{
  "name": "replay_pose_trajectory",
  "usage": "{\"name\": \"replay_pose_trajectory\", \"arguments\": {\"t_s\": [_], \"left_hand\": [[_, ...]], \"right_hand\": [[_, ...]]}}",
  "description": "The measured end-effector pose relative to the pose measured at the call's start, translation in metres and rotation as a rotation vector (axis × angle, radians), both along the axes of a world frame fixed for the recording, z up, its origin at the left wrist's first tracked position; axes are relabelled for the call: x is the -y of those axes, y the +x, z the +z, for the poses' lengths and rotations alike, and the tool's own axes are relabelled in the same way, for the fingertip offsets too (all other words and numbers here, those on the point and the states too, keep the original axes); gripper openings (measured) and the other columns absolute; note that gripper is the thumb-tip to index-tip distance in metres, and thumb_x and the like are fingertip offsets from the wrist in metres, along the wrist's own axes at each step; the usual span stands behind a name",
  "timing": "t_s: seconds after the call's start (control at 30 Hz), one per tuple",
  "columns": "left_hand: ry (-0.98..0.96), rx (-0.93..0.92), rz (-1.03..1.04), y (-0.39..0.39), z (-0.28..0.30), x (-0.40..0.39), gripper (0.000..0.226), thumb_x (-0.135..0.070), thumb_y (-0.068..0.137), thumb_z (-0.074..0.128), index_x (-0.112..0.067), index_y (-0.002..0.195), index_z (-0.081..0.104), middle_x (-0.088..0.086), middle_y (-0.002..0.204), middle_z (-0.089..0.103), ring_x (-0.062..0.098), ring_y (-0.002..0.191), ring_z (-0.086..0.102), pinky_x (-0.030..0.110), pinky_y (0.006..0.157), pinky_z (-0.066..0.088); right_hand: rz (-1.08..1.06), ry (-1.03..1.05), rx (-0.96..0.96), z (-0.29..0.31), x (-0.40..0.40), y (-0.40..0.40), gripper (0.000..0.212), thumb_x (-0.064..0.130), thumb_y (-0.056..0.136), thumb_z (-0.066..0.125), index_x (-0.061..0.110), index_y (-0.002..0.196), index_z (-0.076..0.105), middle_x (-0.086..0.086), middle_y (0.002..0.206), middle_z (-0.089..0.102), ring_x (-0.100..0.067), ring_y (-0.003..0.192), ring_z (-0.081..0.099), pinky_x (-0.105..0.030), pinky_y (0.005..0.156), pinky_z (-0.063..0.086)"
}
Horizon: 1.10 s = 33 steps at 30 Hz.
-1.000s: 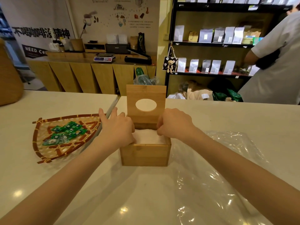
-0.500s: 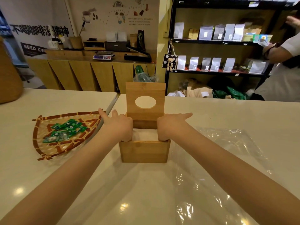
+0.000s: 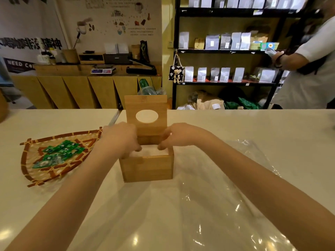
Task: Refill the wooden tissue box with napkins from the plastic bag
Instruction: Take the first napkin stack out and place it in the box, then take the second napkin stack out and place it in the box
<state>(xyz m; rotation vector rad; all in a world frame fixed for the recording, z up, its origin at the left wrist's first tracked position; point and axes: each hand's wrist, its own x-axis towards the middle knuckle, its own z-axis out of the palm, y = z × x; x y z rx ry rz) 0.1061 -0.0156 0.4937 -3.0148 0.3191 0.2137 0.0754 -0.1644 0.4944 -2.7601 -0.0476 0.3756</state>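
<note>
A square wooden tissue box (image 3: 147, 168) stands on the white counter, its hinged lid (image 3: 146, 115) with an oval hole raised upright at the back. White napkins (image 3: 153, 152) fill the box close to its rim. My left hand (image 3: 120, 140) reaches in over the left wall, fingertips curled down onto the napkins. From the right wall my right hand (image 3: 174, 136) does the same, fingers bent onto the stack. The clear plastic bag (image 3: 226, 196) lies flat and crinkled on the counter, in front of and to the right of the box.
A woven bamboo tray (image 3: 54, 171) with several green packets (image 3: 59, 153) lies left of the box. A person in a white top (image 3: 311, 69) stands at the far right by black shelves (image 3: 226, 51) of pouches. A seam (image 3: 114, 118) splits the counter behind the tray.
Both hands have curled their fingers and dipped from the box's rim onto the napkins inside. The person at the right has shifted their arm near the shelf.
</note>
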Motion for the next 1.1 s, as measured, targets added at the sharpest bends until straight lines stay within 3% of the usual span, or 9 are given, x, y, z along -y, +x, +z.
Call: {"name": "replay_pose_trajectory", "arguments": {"t_s": [0.1,0.17,0.27,0.33,0.47,0.6,0.87,0.97,1.1], "left_hand": [[-0.102,0.303,-0.186,-0.048,0.026,0.024,0.036,-0.049,0.084,0.050,-0.017,0.094,0.062,-0.002,0.073,0.056,0.015,0.071,0.055,0.031,0.069,0.052],[-0.265,0.378,-0.454,-0.081,0.033,0.044,0.035,-0.053,0.083,0.046,-0.027,0.097,0.064,-0.008,0.088,0.064,0.011,0.077,0.058,0.030,0.071,0.052],[-0.346,0.205,-0.880,-0.115,0.028,0.073,0.037,-0.056,0.084,0.041,-0.036,0.109,0.059,-0.015,0.112,0.061,0.006,0.089,0.055,0.029,0.082,0.050],[-0.298,0.142,-1.156,-0.128,0.008,0.093,0.037,-0.053,0.086,0.042,-0.031,0.108,0.062,-0.013,0.114,0.063,0.009,0.100,0.057,0.034,0.085,0.049],[-0.252,0.050,-1.480,-0.145,-0.042,0.125,0.037,-0.046,0.084,0.047,-0.020,0.104,0.065,-0.005,0.112,0.067,0.014,0.105,0.059,0.034,0.081,0.050],[-0.301,0.052,-1.607,-0.158,-0.082,0.141,0.038,-0.040,0.085,0.050,-0.012,0.108,0.063,0.002,0.118,0.064,0.019,0.110,0.056,0.034,0.088,0.043],[-0.456,-0.015,-1.519,-0.161,-0.105,0.152,0.056,-0.044,0.091,0.041,-0.008,0.134,0.043,0.007,0.143,0.045,0.017,0.135,0.036,0.020,0.114,0.005],[-0.532,-0.084,-1.498,-0.161,-0.107,0.152,0.054,-0.042,0.091,0.041,-0.009,0.134,0.044,0.007,0.143,0.044,0.011,0.134,0.030,0.016,0.114,0.008],[-0.614,-0.146,-1.411,-0.159,-0.118,0.151,0.049,-0.039,0.092,0.035,-0.013,0.132,0.047,0.003,0.144,0.042,0.005,0.133,0.031,0.014,0.110,0.021]], "right_hand": [[-0.080,0.173,0.128,0.017,0.032,-0.035,0.052,0.042,0.083,0.061,0.020,0.129,0.049,-0.004,0.132,0.052,-0.017,0.111,0.049,-0.026,0.086,0.037],[-0.166,0.200,0.207,0.019,0.060,-0.061,0.048,0.041,0.086,0.057,0.021,0.129,0.048,-0.005,0.131,0.054,-0.015,0.103,0.051,-0.025,0.084,0.040],[-0.353,-0.170,0.305,0.003,0.096,-0.106,0.046,0.042,0.092,0.044,0.019,0.132,0.042,-0.007,0.132,0.054,-0.024,0.113,0.052,-0.037,0.092,0.045],[-0.420,-0.375,0.270,-0.019,0.115,-0.132,0.046,0.041,0.095,0.035,0.014,0.131,0.041,-0.009,0.131,0.052,-0.029,0.118,0.046,-0.042,0.093,0.041],[-0.444,-0.397,0.117,-0.069,0.140,-0.163,0.054,0.047,0.094,0.029,0.013,0.136,0.031,-0.010,0.143,0.036,-0.027,0.134,0.028,-0.044,0.103,0.031],[-0.393,-0.331,0.133,-0.096,0.148,-0.174,0.061,0.051,0.094,0.021,0.020,0.145,0.013,-0.005,0.158,0.010,-0.019,0.145,0.005,-0.047,0.116,0.010],[-0.298,-0.244,0.172,-0.099,0.159,-0.168,0.060,0.049,0.096,0.019,0.020,0.147,0.007,-0.004,0.158,0.008,-0.014,0.145,0.004,-0.044,0.116,0.000],[-0.311,-0.201,0.274,-0.091,0.159,-0.176,0.059,0.047,0.096,0.022,0.019,0.147,0.009,-0.005,0.158,0.012,-0.017,0.145,0.008,-0.041,0.117,0.003],[-0.319,-0.042,0.508,-0.070,0.150,-0.212,0.046,0.036,0.095,0.038,0.015,0.136,0.041,-0.006,0.144,0.044,-0.020,0.133,0.036,-0.033,0.108,0.027]]}}
